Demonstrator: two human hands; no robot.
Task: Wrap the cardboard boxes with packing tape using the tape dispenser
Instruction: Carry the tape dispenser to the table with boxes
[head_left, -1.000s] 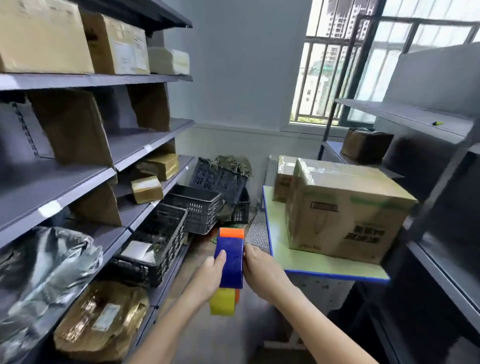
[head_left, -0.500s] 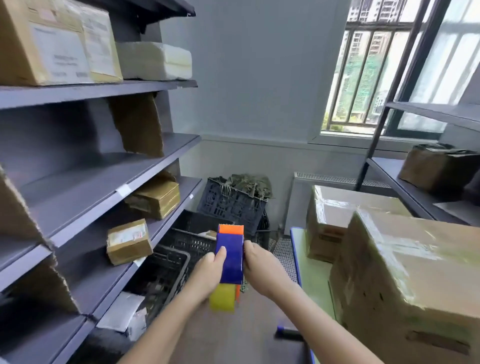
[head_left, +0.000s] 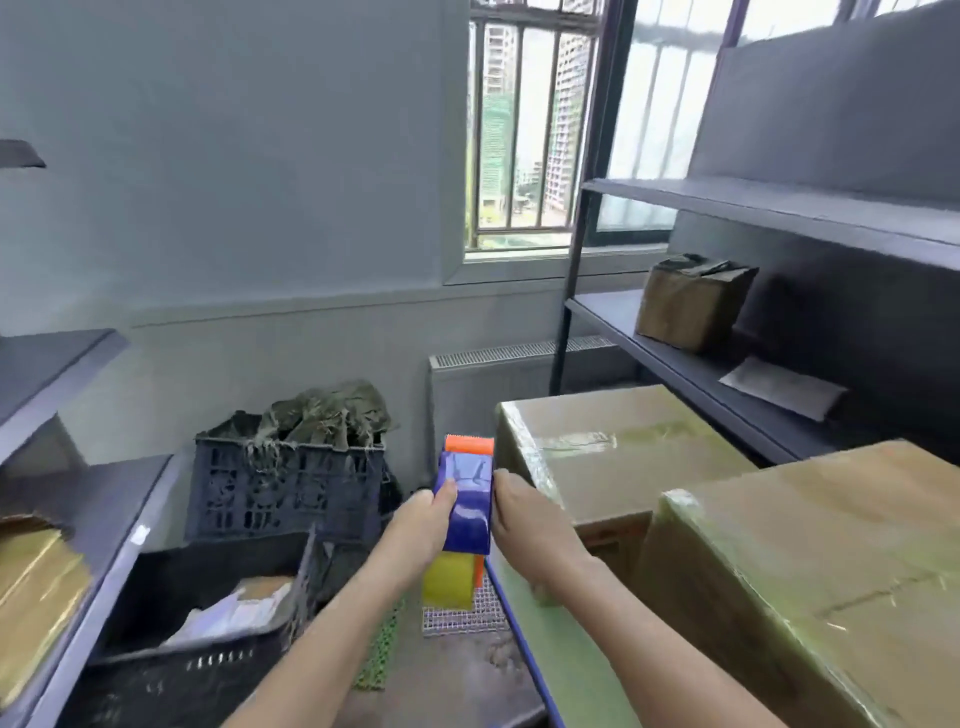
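Both hands hold a blue tape dispenser (head_left: 466, 499) with an orange tip, upright in front of me; its yellowish tape roll (head_left: 448, 579) hangs below. My left hand (head_left: 418, 530) grips its left side, thumb on the blue face. My right hand (head_left: 530, 530) grips its right side. Two tape-wrapped cardboard boxes stand on the green table (head_left: 561, 660) at right: a far box (head_left: 613, 452) and a large near box (head_left: 810, 582). The dispenser is left of the far box, apart from it.
Grey shelving stands at right with a small brown box (head_left: 693, 301) and a paper sheet (head_left: 779, 387). Dark plastic crates (head_left: 285, 483) sit on the floor at left, one filled with cloth. A shelf at left holds a yellowish parcel (head_left: 36, 592). A window is ahead.
My view has swung right and moved closer to the table; the left shelves have slid mostly out of view. Both hands keep the same hold on the dispenser.
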